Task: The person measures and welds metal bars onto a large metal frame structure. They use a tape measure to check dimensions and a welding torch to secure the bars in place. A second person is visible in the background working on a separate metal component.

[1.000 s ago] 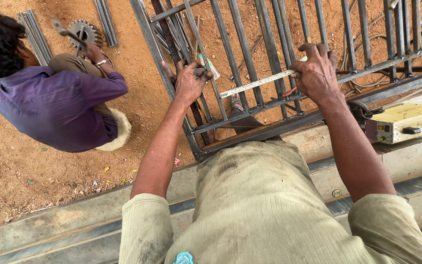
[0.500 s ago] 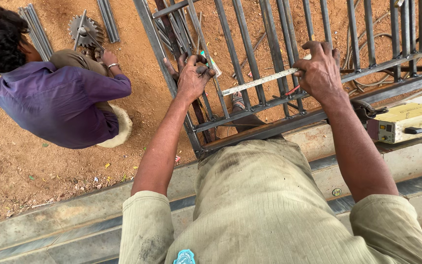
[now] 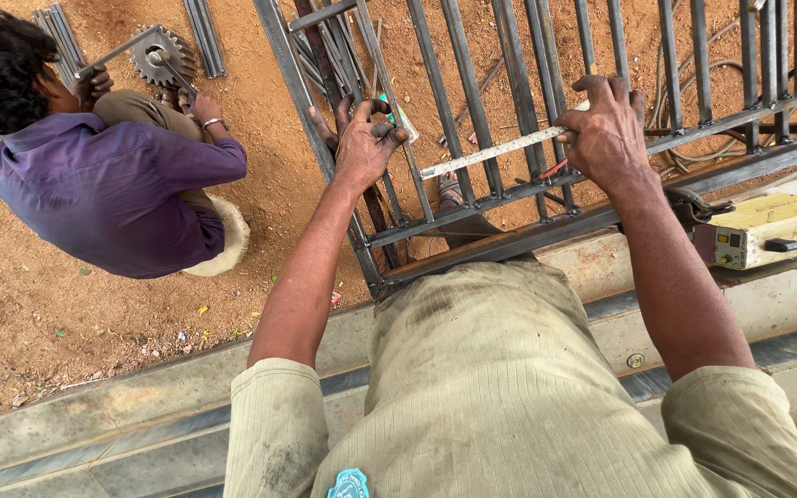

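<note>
A welded steel grille (image 3: 509, 120) of dark, dull square bars lies flat over reddish, gritty dirt (image 3: 39, 314), its parallel uprights crossed by a lower rail near the person's waist. Across the bars runs a thin, pale tape measure blade (image 3: 495, 152), stretched straight between both hands and slanting slightly upward to the right. The left hand (image 3: 362, 148) sits at the blade's left end, fingers curled around a small tape case with a green patch (image 3: 397, 112) and pressed against a bar. The right hand (image 3: 606, 129) is closed palm-down over the blade's right end, fingers bent over a bar; what lies under the palm is hidden. A boxy cream welding machine (image 3: 767, 231) with a black handle sits just right of the right forearm, near the grille's edge. To the left, well apart, a crouching co-worker in a purple shirt (image 3: 103, 194) handles a toothed metal gear (image 3: 159, 53) on open dirt, with loose bars (image 3: 57, 32) beside.
</note>
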